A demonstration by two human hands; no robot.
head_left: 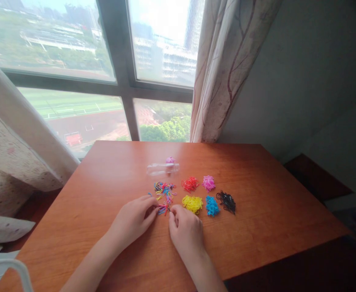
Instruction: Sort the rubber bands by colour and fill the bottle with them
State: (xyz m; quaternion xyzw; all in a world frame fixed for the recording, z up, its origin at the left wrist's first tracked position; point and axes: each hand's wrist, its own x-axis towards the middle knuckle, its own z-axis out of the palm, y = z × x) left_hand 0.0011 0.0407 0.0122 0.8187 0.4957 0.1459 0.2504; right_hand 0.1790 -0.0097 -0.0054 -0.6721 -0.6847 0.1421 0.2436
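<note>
A small clump of mixed rubber bands (164,209) lies between my two hands on the table. My left hand (137,213) comes in from the left, thumb and fingers closed at the clump's left edge on a red rubber band (161,205). At the clump's right edge, my right hand (186,227) is pinched, with a dark rubber band (169,209) showing at its fingertips. Just beyond lies a loose multicoloured pile (164,188). To the right are single-colour piles: red (190,184), pink (209,183), yellow (192,204), blue (212,206) and black (227,202).
A clear plastic bag or packet (162,168) lies behind the piles, beside a small pink-purple object (170,160). The brown wooden table (263,182) reaches to a window with curtains (223,69). A white curved bar (16,265) stands at lower left.
</note>
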